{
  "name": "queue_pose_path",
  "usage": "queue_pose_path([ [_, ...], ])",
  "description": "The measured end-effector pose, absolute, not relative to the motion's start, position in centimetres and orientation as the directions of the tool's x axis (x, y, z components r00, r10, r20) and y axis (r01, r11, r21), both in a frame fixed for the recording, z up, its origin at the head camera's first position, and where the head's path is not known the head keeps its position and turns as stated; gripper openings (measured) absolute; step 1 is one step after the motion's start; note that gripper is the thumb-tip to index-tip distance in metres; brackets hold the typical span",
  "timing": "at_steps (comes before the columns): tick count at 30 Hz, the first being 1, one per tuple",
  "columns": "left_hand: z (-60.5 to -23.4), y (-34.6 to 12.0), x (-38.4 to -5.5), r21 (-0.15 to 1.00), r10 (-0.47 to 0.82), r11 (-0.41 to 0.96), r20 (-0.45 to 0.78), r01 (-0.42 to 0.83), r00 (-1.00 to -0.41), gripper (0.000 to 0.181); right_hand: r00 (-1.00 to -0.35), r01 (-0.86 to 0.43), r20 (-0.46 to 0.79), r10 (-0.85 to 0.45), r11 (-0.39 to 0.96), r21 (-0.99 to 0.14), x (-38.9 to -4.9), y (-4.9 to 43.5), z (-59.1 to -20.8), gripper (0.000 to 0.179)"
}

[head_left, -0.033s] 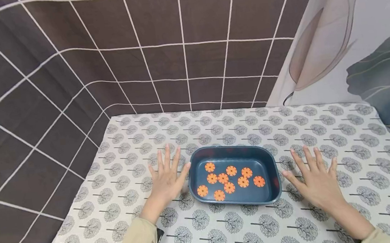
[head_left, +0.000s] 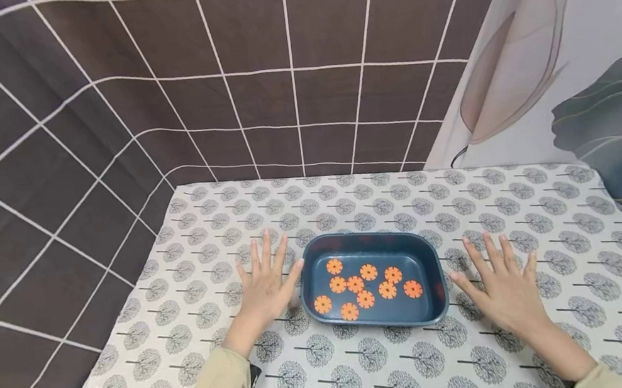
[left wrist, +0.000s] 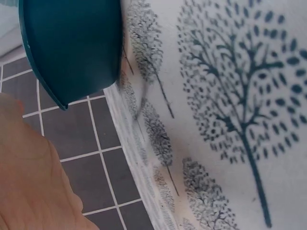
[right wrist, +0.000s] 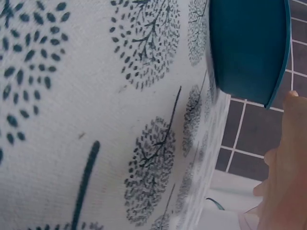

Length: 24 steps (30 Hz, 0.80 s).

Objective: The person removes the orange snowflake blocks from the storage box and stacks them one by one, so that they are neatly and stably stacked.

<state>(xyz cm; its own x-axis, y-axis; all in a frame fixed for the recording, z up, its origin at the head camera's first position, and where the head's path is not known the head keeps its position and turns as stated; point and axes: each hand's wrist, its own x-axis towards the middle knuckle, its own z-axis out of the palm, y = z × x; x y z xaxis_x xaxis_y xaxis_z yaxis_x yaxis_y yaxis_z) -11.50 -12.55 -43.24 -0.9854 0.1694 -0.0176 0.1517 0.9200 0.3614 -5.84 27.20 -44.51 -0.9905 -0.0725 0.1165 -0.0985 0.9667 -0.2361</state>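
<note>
A dark teal-blue rectangular plastic tub (head_left: 378,321) sits on the table, with several flat orange notched discs (head_left: 387,289) scattered over its bottom, some touching or overlapping. To its left, my left hand (head_left: 266,287) is spread palm down, the thumb tip close to the tub's left rim; the head view does not settle whether they touch. My right hand (head_left: 508,293) is spread likewise on the right, its thumb a little apart from the tub. Neither hand holds anything. Both wrist views show the tub's outer wall (left wrist: 72,48) beside part of the hand.
A white cloth printed with grey trees (head_left: 342,386) covers the table. Behind and to the left hangs dark brown fabric with a white grid (head_left: 255,98). At the right is a pale curtain with large leaf shapes (head_left: 613,143). A thin dark cord (head_left: 459,156) shows at the back edge.
</note>
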Motion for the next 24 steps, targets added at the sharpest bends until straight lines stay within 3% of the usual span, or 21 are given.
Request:
queue_pose_path([
  [15, -42.46, -12.69, -11.11, 0.375, 0.164, 0.916, -0.020, 0.145, -0.986, 0.068, -0.985, -0.127, 0.149, -0.084, 0.942, -0.310, -5.54, 27.04, -43.83, 0.074],
  [24, -42.62, -12.30, -10.94, 0.534, 0.180, 0.837, -0.070, 0.115, -0.981, 0.067, -0.983, -0.162, 0.145, -0.116, 0.918, -0.362, -5.43, 26.64, -43.64, 0.076],
])
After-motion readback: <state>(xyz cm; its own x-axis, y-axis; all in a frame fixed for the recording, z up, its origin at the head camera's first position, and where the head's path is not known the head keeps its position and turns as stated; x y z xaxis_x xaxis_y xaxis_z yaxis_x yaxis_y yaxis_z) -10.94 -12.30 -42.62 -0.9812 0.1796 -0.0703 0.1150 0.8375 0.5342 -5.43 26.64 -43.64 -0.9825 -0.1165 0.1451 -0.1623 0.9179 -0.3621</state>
